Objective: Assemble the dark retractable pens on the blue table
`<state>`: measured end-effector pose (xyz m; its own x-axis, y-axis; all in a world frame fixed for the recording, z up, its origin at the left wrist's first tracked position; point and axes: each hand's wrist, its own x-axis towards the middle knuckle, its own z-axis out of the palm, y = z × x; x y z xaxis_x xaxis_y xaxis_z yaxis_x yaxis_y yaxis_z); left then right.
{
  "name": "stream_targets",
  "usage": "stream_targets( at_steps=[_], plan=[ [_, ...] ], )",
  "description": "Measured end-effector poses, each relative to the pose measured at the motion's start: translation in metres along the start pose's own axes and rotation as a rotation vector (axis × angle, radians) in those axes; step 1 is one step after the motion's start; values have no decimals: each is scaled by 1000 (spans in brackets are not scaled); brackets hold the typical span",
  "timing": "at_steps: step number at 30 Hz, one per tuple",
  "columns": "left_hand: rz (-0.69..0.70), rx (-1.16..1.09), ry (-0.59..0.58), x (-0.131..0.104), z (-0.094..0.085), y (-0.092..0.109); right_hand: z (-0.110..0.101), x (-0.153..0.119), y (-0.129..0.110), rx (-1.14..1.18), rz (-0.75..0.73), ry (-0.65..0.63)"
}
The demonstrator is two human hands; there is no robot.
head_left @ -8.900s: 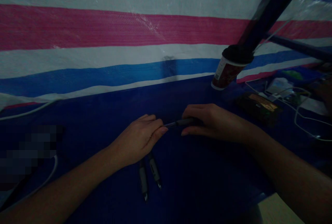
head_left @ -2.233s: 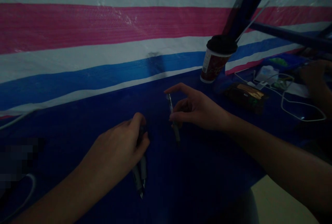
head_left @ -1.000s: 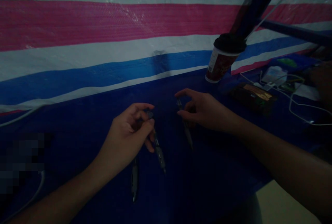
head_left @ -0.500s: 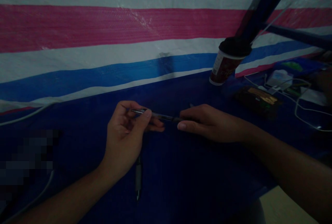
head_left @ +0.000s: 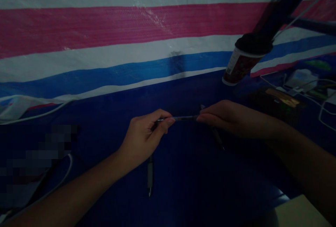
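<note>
A slim pen [head_left: 183, 118] with a clear barrel lies level between my two hands, just above the dark blue tabletop. My left hand [head_left: 148, 129] pinches its left end between thumb and fingers, and a shiny tip shows there. The fingers of my right hand [head_left: 225, 117] are closed on the dark right end, which they partly hide. One dark pen [head_left: 149, 177] rests on the table below my left hand, pointing toward me. Another dark pen [head_left: 217, 138] lies slanted under my right hand, partly covered by it.
A lidded paper cup [head_left: 243, 60] stands at the back right by a dark post. Nearby are a dark packet [head_left: 280, 102] and white cables [head_left: 321, 109]. At the left are a pixelated object [head_left: 36, 164] and a white cable [head_left: 69, 164]. A striped plastic sheet [head_left: 105, 27] hangs behind.
My left hand has turned over the pen and now pinches it nearer the middle. The right hand stays closed on its end. The view has shifted slightly left, and the slanted pen shows more.
</note>
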<state>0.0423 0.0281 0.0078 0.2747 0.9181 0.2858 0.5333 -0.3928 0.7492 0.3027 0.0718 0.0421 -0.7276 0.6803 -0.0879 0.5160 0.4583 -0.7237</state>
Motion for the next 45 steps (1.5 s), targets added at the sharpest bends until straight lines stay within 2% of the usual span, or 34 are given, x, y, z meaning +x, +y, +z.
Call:
stream_targets(
  at_steps=[3, 8, 10, 13, 16, 21, 23, 27, 32, 36, 40, 45],
  plan=[
    [16, 30, -35, 2, -2, -2, 1, 2, 2, -108, -106, 28],
    [-51, -47, -130, 1, 3, -10, -4, 3, 8, -229, -214, 102],
    [-71, -52, -122, 2, 5, -13, -5, 3, 9, -218, -224, 146],
    [-92, -29, -82, 2, 6, -14, -5, 4, 8, -151, -179, 145],
    [-59, 13, -63, 1, 6, -13, -2, 4, 7, -165, -179, 152],
    [-22, 13, -56, 0, 7, -11, 1, 2, 8, -164, -240, 317],
    [-33, 8, -36, 0, 7, -11, 1, 1, 7, -139, -225, 328],
    [-52, 8, 12, 1, 7, -10, 0, 2, 4, -143, -110, 234],
    [-67, 5, -2, 3, 8, -10, 1, 3, 5, -100, -98, 309],
    [-87, -3, -1, 2, 8, -12, 2, 4, 5, -39, -37, 221],
    [-95, -11, 7, 1, 8, -13, 1, 3, 4, -42, -34, 295],
    [-111, -30, 11, 2, 8, -9, 0, 2, 3, 2, 15, 263]
  ],
)
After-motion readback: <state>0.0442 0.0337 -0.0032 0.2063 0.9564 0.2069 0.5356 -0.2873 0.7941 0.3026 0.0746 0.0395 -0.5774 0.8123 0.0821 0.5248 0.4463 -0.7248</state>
